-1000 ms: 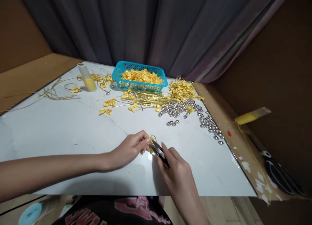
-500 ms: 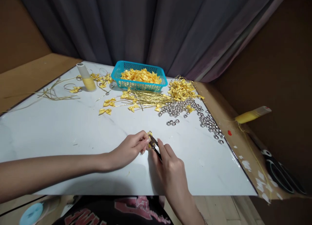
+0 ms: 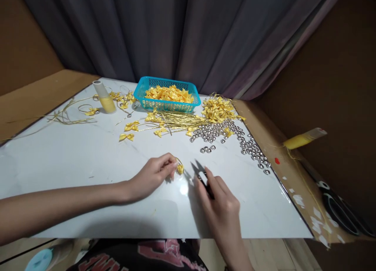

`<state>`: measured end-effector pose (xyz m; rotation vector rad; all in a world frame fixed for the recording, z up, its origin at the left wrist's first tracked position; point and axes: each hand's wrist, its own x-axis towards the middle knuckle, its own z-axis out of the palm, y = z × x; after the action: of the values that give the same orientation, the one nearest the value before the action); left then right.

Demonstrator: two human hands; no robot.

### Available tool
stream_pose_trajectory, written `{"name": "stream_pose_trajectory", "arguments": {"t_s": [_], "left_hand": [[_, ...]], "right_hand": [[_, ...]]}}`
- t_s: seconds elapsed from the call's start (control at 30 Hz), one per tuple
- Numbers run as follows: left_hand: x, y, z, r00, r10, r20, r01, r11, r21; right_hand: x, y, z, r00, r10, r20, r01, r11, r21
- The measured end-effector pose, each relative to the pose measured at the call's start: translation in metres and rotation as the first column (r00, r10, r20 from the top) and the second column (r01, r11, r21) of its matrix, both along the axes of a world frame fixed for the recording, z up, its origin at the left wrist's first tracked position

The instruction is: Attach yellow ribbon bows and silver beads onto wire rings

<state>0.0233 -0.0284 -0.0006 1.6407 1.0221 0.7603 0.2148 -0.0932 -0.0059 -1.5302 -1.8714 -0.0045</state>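
Left hand, fingers pinched on looped yellow bow, over white tabletop; black snips just right of bow, not touching it, blades spread; right hand, fingers wrapped around snips

Bare forearms show beside a black garment printed with reddish lettering and a pink design.

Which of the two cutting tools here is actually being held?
The small black-handled metal snips, held in the person's right hand; the other tool, the larger black loop-handled scissors, lies unheld at far right.
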Motion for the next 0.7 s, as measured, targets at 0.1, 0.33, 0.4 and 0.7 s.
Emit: {"name": "stream_pose_trajectory", "arguments": {"t_s": [0.1,0.33,0.4,0.7], "left_hand": [[0.002,0.023,0.027,0.995,0.101,0.016,-0.102,0.991,0.09],[0.065,0.098,0.109,0.855,-0.36,-0.372,0.516,0.662,0.544],[0.063,0.107,0.115,0.766,-0.348,-0.541,0.626,0.593,0.507],[-0.016,0.056,0.036,0.637,-0.401,-0.658,0.73,0.587,0.35]], "right_hand": [[0.026,-0.001,-0.002,0.985,-0.174,0.002,0.174,0.985,0.005],[0.062,0.006,-0.015,0.916,-0.398,0.048,0.4,0.916,-0.039],[0.064,0.007,-0.018,0.909,-0.414,0.04,0.416,0.904,-0.098],[0.069,0.016,-0.022,0.947,-0.304,0.106,0.314,0.945,-0.088]]}}
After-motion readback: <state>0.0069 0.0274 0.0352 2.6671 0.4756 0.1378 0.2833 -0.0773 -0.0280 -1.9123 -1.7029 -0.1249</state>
